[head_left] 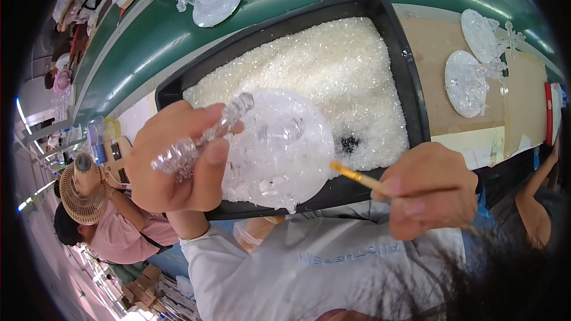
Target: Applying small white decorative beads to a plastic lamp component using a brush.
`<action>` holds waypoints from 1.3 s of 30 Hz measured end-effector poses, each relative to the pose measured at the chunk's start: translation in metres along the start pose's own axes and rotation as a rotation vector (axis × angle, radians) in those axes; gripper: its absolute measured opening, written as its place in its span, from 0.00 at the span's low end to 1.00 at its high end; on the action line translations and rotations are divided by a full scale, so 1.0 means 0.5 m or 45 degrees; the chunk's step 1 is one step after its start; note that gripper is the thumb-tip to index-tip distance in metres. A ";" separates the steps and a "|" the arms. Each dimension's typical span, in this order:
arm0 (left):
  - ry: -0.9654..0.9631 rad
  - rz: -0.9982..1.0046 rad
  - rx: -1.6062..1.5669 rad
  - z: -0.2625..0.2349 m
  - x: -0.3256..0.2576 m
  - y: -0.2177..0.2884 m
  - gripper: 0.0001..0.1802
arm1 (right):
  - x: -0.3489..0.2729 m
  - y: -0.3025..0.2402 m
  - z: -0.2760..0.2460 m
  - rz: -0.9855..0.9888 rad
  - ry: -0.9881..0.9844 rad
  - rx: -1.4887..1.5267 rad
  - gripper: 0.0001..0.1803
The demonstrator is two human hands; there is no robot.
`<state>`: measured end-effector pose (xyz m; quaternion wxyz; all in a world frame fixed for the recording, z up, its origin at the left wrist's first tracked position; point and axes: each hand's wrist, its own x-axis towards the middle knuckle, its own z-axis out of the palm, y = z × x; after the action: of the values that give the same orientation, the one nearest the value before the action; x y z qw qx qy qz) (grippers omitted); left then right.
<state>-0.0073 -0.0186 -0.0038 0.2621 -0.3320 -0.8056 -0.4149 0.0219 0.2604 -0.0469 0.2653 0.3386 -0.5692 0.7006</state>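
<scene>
My left hand point(181, 157) is closed around the knobbly stem of a clear plastic ornament point(285, 169). The ornament's round, frosted disc tilts toward me above the tray. Between the fingertips of my right hand point(428, 190) is a thin paintbrush point(360, 179) with a yellowish handle. Its tip is at the disc's right rim; whether it touches cannot be made out. Beneath both hands lies a black tray point(410, 77) filled with glittering white granules point(321, 53). A small dark patch shows in the granules just right of the disc.
On the green conveyor belt point(285, 3) stands another clear disc ornament point(218, 3). Two more, an upper one point(480, 34) and a lower one point(466, 84), sit on brown board point(428, 41) at right. A beige fan point(83, 190) and a co-worker in pink point(122, 232) are at left.
</scene>
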 end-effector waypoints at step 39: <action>-0.121 0.262 0.349 0.005 0.015 0.048 0.12 | 0.012 0.016 0.025 -0.031 -0.448 -0.135 0.14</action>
<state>0.0055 -0.0036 0.0123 0.3076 -0.3931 -0.8278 -0.2561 0.0144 0.2464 -0.0456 0.1875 0.4484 -0.6389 0.5963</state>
